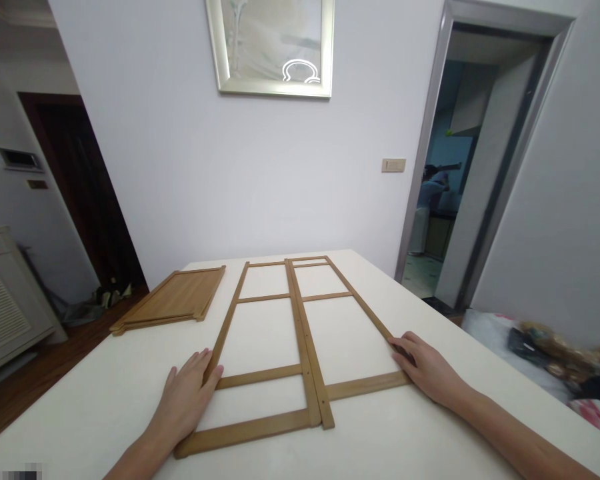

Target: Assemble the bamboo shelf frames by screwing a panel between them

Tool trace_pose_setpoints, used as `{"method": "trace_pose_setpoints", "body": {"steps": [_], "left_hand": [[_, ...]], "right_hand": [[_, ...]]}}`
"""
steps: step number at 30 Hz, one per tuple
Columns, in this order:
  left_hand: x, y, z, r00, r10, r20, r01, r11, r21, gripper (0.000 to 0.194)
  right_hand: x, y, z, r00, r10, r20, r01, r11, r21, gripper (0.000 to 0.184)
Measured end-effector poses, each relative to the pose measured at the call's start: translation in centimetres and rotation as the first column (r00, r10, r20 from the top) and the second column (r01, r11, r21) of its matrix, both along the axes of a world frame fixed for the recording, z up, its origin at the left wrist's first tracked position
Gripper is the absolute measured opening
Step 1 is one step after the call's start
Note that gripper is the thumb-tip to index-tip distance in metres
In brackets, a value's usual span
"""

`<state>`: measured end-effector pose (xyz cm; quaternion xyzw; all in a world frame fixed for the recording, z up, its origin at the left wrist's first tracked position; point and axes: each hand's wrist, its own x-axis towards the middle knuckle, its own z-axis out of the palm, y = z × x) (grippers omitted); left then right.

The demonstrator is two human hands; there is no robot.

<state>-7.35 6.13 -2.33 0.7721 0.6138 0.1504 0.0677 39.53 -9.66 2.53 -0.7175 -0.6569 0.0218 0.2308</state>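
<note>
Two ladder-like wooden frames lie flat, side by side, on the white table [370,440]. My left hand [187,390] grips the outer rail of the left wooden frame [260,377], with its thumb on the inner side. The outer rail of the right wooden frame [365,387] is held by my right hand [423,367], close to its lower crossbar; part of the rail is hidden under the palm. Their inner rails meet or nearly meet in the middle, where small dark holes show. The right frame's inner rail reaches slightly nearer to me.
Slatted wooden panels [180,293] are stacked at the table's back left. A wall with a framed picture [275,90] rises behind the table. Bags and cloth [545,353] lie to the right. Through the doorway, a person [433,193] stands in another room.
</note>
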Motion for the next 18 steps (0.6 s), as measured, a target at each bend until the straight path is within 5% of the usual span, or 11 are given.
{"method": "trace_pose_setpoints", "body": {"steps": [18], "left_hand": [[0.01, -0.3, 0.17, 0.999, -0.012, -0.03, 0.013, 1.0, 0.021, 0.063]], "right_hand": [[-0.19, -0.09, 0.04, 1.0, 0.0, -0.007, 0.0, 1.0, -0.013, 0.036]]}}
